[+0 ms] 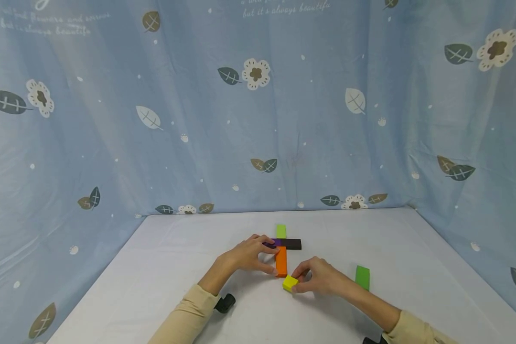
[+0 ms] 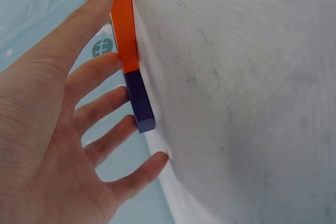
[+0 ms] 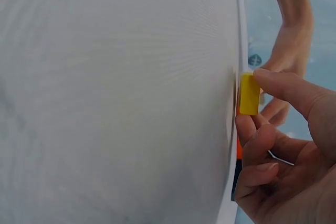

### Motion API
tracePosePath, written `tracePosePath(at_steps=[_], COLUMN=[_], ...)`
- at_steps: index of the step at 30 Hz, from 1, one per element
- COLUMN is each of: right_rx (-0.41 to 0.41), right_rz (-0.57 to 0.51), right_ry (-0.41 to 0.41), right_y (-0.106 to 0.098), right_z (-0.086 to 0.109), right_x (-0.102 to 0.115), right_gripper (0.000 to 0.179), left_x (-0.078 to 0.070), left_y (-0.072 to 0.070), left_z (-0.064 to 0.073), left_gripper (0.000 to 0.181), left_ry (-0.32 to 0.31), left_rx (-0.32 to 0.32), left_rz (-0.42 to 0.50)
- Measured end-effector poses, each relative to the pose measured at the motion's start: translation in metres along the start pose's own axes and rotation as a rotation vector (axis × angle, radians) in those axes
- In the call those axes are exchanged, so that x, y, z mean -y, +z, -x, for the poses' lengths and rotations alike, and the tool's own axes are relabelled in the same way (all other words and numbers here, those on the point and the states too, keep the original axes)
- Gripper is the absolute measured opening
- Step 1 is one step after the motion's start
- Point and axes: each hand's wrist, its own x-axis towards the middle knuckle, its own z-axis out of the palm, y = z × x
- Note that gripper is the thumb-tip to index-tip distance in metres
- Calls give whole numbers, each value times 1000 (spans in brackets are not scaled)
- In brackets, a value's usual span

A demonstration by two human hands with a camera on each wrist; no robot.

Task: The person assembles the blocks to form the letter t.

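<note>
Left hand (image 1: 250, 255): fingers lay spread, thumb against orange block (image 1: 281, 261) — likely steadying it | Right hand (image 1: 320, 277): thumb and fingers pinched yellow block (image 1: 290, 283), seemingly for control

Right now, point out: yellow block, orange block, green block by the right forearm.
Yellow block (image 3: 250, 95): right wrist view, middle of its camera-facing side.
Orange block (image 1: 281, 261): head view, middle of its top face.
Green block (image 1: 362, 276): head view, visible top face.
</note>
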Motion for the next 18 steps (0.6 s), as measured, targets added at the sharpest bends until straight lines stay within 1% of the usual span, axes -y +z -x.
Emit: tracePosePath(at_steps=[7,14,18], right_rx=[-5,-6,-7], right_rz=[3,0,5], right_ry=[2,33,36], right_y=[1,2,3], right_z=[-1,-1,-1], right_x=[-1,0,1], right_gripper=[25,25,24], left_x=[1,0,-1], left_y=[-1,-1,-1], left_z=[0,0,0], left_gripper=[65,65,66], left_ry=[2,-4,-12], left_rx=[3,4,5], left_rz=[-1,-6,-2])
